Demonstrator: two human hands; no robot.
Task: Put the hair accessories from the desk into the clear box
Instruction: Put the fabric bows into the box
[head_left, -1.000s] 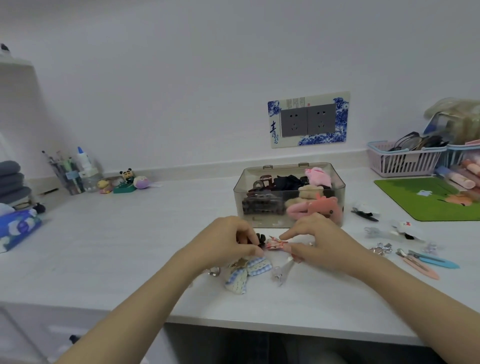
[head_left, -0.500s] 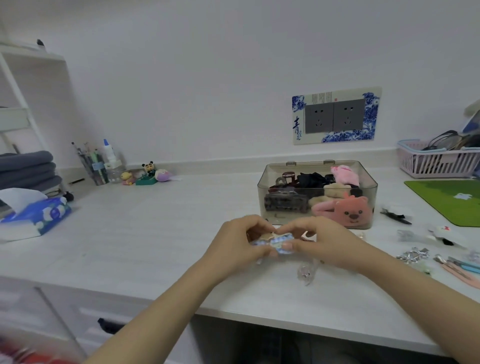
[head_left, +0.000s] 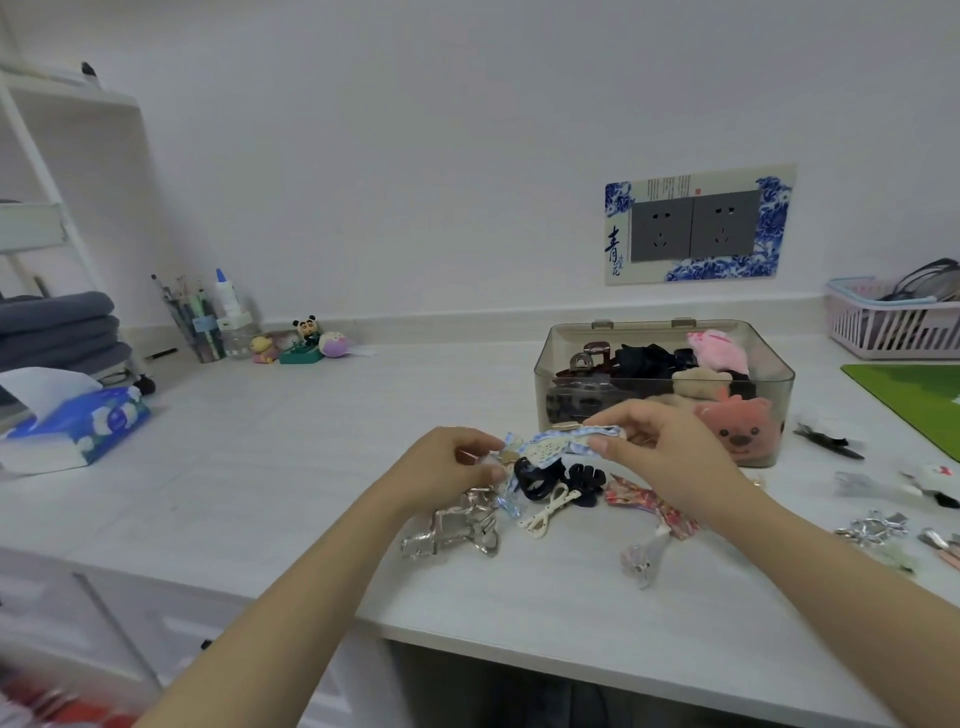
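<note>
Near the clear box (head_left: 571, 364), above the desk (head_left: 311, 493), left hand (head_left: 447, 467) and right hand (head_left: 670, 452) each pinch one end of a blue bow clip (head_left: 558, 444).

Writing on the wall only

The blue-and-white socket surround (head_left: 698, 224) on the wall carries a large dark-blue Chinese character, 青, down its left side, with smaller characters beside it and fine vertical lines of print along the top edge, too small to read. Nothing else bears legible text.
</note>
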